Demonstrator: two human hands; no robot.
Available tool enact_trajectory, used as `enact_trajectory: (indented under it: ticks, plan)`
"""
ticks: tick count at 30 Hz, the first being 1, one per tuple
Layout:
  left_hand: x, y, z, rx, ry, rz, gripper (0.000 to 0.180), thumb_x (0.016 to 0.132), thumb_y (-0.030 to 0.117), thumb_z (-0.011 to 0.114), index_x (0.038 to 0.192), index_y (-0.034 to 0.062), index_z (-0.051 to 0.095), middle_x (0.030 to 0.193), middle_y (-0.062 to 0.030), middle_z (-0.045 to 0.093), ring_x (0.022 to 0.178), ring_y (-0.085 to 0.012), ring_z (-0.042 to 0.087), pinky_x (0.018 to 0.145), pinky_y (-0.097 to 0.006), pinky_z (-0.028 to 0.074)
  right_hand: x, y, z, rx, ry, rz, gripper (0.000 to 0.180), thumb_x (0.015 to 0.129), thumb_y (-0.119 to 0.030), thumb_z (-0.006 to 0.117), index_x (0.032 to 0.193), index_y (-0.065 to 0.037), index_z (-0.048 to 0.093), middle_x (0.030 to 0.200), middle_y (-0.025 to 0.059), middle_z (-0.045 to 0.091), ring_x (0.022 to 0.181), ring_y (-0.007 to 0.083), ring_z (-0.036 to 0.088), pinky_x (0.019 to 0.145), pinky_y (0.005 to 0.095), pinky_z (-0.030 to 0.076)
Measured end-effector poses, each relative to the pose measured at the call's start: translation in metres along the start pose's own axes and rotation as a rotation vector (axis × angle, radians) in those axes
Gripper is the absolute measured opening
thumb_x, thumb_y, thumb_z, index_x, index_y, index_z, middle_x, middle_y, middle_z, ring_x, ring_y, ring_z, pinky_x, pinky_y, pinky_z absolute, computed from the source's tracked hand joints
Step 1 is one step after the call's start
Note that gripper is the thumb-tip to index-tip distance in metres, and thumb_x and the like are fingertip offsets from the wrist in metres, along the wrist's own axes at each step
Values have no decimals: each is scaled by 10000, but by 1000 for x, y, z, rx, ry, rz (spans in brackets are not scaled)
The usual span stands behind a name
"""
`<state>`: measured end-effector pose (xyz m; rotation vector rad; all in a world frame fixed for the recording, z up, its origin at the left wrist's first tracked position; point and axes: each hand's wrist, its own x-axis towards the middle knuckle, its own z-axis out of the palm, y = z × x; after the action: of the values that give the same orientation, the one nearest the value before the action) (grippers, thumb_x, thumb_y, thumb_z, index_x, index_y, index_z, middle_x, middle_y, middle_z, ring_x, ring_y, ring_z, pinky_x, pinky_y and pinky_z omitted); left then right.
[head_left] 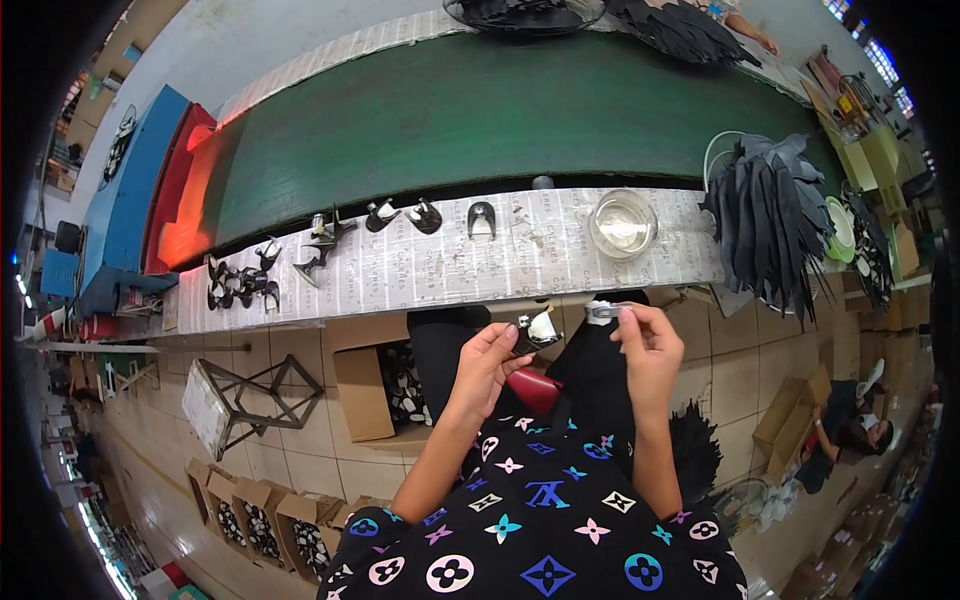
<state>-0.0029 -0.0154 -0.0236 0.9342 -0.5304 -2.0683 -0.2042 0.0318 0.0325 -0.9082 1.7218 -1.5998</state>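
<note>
My left hand (pixel 487 368) holds a small black and white strap-like piece (pixel 537 330) in front of my body. My right hand (pixel 648 345) pinches a small silvery brush or applicator (pixel 603 311), its tip pointing left toward that piece. A red object (pixel 534 389) lies on my lap below the hands. On the paper-covered ledge (pixel 560 265) just ahead stands a clear glass bowl (pixel 623 224) of pale liquid, close to my right hand. Several small black shoe pieces (pixel 400 215) lie in a row along the ledge to the left.
A green conveyor belt (pixel 480 115) runs behind the ledge. A pile of dark cut pieces (pixel 770 215) sits at the ledge's right end. Open cardboard boxes (pixel 375 385) with black and white pieces stand on the tiled floor at my left. Another person (pixel 850 425) sits at lower right.
</note>
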Motion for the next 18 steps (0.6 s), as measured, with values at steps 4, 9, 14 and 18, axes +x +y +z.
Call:
enact_trajectory:
  ticks: [4,9,14,18]
  plan:
    - [-15,6,-2,-61,7,4,162,961,196,567,975,37,600,874,-20,649,779,-104,646,726,-245,571,5,6,-9,123,-69,84,128,928,-124,609,929,1,635,745,33,620,613,64,560,527,184,398]
    - [-48,32,10,-175,-30,-75,212,958,199,566,1035,3,586,876,-43,650,729,-111,659,643,-219,592,6,10,-3,337,-82,239,116,931,-120,600,914,-7,617,722,45,617,596,97,580,511,207,411]
    - [-72,65,28,-236,-416,-242,318,905,161,643,1088,-93,583,908,-140,671,707,-163,684,587,-236,596,3,16,1,433,-169,279,144,942,-149,588,940,-6,599,760,58,623,625,119,590,519,219,420]
    - [-80,76,36,-260,-463,-298,318,887,147,662,1091,-89,596,917,-147,682,692,-156,681,570,-239,591,0,23,0,429,-191,300,141,946,-141,579,951,-1,598,804,70,634,639,126,599,525,227,428]
